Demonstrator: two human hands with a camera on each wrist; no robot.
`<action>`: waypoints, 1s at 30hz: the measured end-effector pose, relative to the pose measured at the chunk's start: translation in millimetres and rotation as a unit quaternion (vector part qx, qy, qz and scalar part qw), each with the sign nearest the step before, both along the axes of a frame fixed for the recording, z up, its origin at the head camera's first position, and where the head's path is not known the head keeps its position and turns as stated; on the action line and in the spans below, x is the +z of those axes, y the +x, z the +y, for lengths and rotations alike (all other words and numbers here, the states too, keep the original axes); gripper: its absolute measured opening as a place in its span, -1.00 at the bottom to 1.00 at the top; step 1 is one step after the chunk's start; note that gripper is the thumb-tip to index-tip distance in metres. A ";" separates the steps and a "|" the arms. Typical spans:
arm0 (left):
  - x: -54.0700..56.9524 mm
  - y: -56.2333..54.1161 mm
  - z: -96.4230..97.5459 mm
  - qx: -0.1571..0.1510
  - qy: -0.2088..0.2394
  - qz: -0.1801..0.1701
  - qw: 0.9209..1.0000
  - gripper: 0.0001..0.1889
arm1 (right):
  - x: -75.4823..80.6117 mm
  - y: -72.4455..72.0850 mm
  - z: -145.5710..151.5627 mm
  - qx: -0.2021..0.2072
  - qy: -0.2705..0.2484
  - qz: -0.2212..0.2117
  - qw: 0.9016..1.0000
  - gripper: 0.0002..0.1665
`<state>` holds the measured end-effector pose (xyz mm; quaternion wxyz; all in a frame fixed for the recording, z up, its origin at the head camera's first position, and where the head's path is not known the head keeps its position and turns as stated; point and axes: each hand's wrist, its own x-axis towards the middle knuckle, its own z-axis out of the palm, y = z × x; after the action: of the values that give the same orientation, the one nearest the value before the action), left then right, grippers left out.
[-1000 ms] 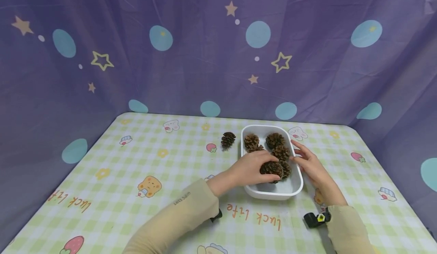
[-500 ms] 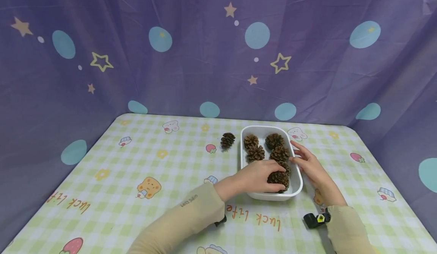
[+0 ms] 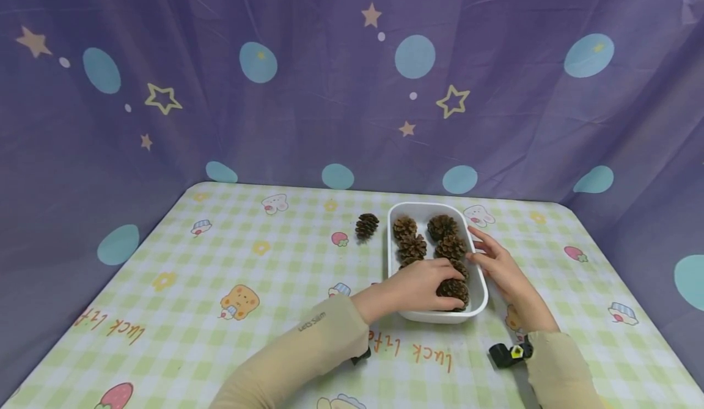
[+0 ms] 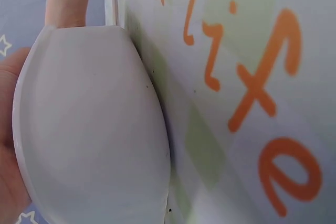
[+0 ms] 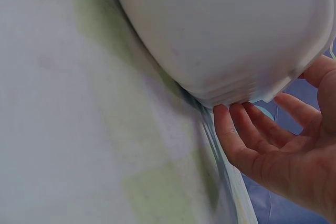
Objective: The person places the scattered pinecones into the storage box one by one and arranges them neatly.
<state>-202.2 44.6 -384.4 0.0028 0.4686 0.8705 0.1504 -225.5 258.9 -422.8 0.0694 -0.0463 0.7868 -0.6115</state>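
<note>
A white rectangular container point(image 3: 434, 318) stands on the table with several brown pine cones inside, in two rough columns. My left hand point(image 3: 420, 285) reaches over its near left rim. Thumb and fingers curl round a pine cone point(image 3: 453, 293) at the near right end, low inside. Behind this hand, another pine cone point(image 3: 408, 262) is mostly hidden. My right hand point(image 3: 497, 266) holds the container's right side, the thumb at the rim. In the right wrist view its fingertips point(image 5: 220, 113) touch the outer wall. The left wrist view shows mainly the container's outside point(image 4: 94, 124), hiding the held cone.
One loose pine cone point(image 3: 366, 227) lies on the tablecloth left of the container. A green-checked cloth point(image 3: 308, 262) with printed drawings covers the table. Behind it hangs a purple curtain point(image 3: 330, 121) with stars. A black wrist strap point(image 3: 500, 355) shows at the right sleeve.
My left hand has brought the pine cone nearer to me and rightward, down into the container's near right end. The right hand has stayed at the side wall.
</note>
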 end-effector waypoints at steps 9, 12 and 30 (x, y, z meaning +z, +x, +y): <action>0.3 -1.5 7.9 0.013 -0.024 -0.023 0.999 -0.51 | 2.5 0.9 -0.8 -0.002 0.008 0.000 1.000 -0.24; 0.7 -1.3 10.9 0.010 -0.030 -0.030 0.999 -0.51 | 2.7 0.5 -1.1 -0.007 0.009 -0.002 1.000 -0.24; -1.0 -1.0 11.2 0.020 -0.027 -0.076 0.997 -0.46 | 0.3 1.0 0.1 -0.001 0.006 0.003 1.000 -0.24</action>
<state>-203.3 55.8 -385.4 0.0784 0.4383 0.8807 0.1618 -224.6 259.0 -422.6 0.0670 -0.0469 0.7906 -0.6069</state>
